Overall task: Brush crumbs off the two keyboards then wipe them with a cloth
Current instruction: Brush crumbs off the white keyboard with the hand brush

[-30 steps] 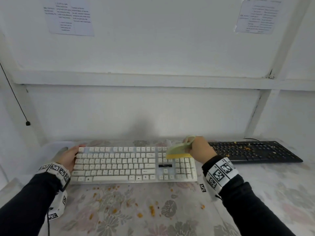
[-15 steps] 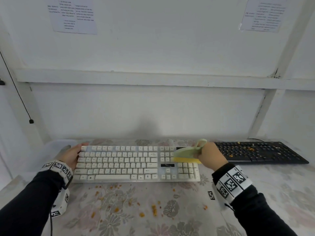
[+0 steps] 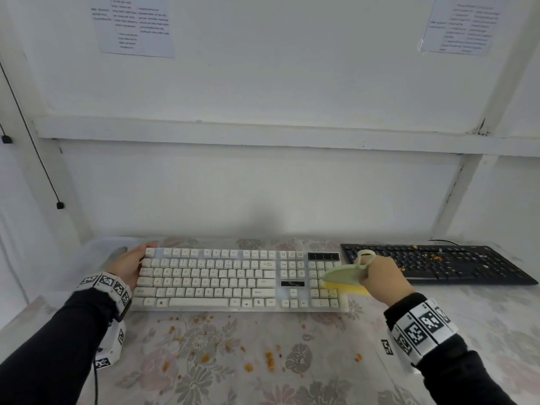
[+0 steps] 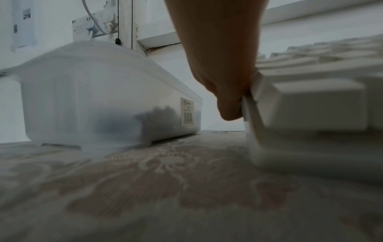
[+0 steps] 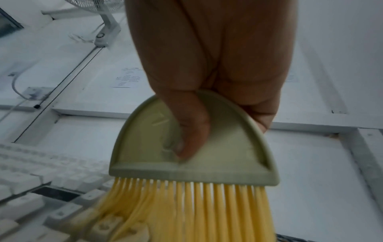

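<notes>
A white keyboard [image 3: 222,279] lies on the flowered tablecloth, with a black keyboard [image 3: 438,264] to its right that carries orange crumbs. My left hand [image 3: 128,266] grips the white keyboard's left end, thumb on the far corner; in the left wrist view the left hand [image 4: 223,65] lies against the side of the white keyboard [image 4: 321,101]. My right hand [image 3: 380,276] holds a pale green brush [image 3: 342,274] with yellow bristles. The bristles rest on the number pad at the right end. In the right wrist view the thumb of my right hand [image 5: 207,65] presses on the brush [image 5: 192,172].
Orange crumbs [image 3: 268,358] are scattered on the tablecloth [image 3: 292,384] in front of the white keyboard. A translucent plastic box [image 4: 93,98] stands just left of my left hand. A white wall with a ledge rises close behind both keyboards.
My right hand has carried the brush to the right across the white keyboard, from the middle key block to the number pad's right edge. The left hand has stayed put.
</notes>
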Action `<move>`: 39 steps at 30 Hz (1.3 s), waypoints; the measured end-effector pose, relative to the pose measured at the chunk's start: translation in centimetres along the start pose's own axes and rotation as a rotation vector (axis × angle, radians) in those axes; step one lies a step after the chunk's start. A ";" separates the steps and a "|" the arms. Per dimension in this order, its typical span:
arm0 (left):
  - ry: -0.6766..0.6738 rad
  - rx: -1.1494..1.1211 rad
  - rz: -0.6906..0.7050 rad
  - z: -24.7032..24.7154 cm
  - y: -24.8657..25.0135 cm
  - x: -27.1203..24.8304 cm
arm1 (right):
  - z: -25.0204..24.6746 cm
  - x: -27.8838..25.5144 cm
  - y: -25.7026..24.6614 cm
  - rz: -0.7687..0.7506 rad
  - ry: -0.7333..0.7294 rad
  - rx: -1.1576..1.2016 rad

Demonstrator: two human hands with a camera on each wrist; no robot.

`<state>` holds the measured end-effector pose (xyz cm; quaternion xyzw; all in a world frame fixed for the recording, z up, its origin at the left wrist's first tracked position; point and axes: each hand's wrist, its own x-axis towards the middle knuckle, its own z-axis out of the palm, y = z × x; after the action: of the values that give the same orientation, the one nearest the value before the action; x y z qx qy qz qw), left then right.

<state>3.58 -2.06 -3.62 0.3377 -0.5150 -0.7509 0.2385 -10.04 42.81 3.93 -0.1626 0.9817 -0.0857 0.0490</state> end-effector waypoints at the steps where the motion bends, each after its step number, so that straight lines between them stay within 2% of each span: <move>1: 0.010 -0.006 0.014 -0.3 -0.1 0.3 | 0.0 0.0 -0.6 -0.033 0.007 0.015; 4: 0.049 0.018 0.003 -0.4 0.1 0.0 | -0.1 -0.3 -3.0 -0.146 -0.057 -0.029; 7: 0.005 0.044 -0.024 0.4 0.4 -1.1 | 0.7 -0.6 -4.2 -0.206 -0.105 -0.077; 13: 0.071 -0.028 -0.012 0.2 0.9 -1.6 | 0.9 -1.0 -1.0 -0.029 -0.053 -0.104; 17: 0.055 -0.002 0.008 0.5 1.2 -2.6 | 0.2 -1.5 -0.3 -0.020 -0.012 -0.076; 19: 0.039 0.008 0.000 0.9 1.6 -3.8 | -0.4 -1.9 -1.5 -0.058 -0.022 -0.002; 22: 0.042 0.006 0.001 0.9 1.9 -4.0 | -0.4 -2.6 -4.4 -0.215 -0.082 0.061; 26: -0.006 0.010 -0.045 2.1 2.2 -5.9 | 2.3 -2.4 -6.3 -0.327 -0.103 0.044; 30: 0.001 0.029 -0.022 3.0 2.9 -8.0 | 3.5 -1.8 -5.1 -0.222 -0.056 -0.054; 33: 0.007 0.019 -0.023 2.9 3.1 -8.3 | 2.4 -2.4 -3.4 -0.119 -0.033 -0.139; 35: -0.004 -0.005 -0.027 2.8 3.2 -8.4 | 1.6 -3.1 -2.9 -0.110 -0.026 -0.128; 39: -0.007 -0.053 -0.034 3.0 3.7 -9.1 | 1.0 -3.9 -6.4 -0.297 -0.073 0.080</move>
<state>7.35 4.88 2.89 0.3376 -0.4899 -0.7694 0.2327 -4.30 37.99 4.43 -0.3069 0.9402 -0.1252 0.0779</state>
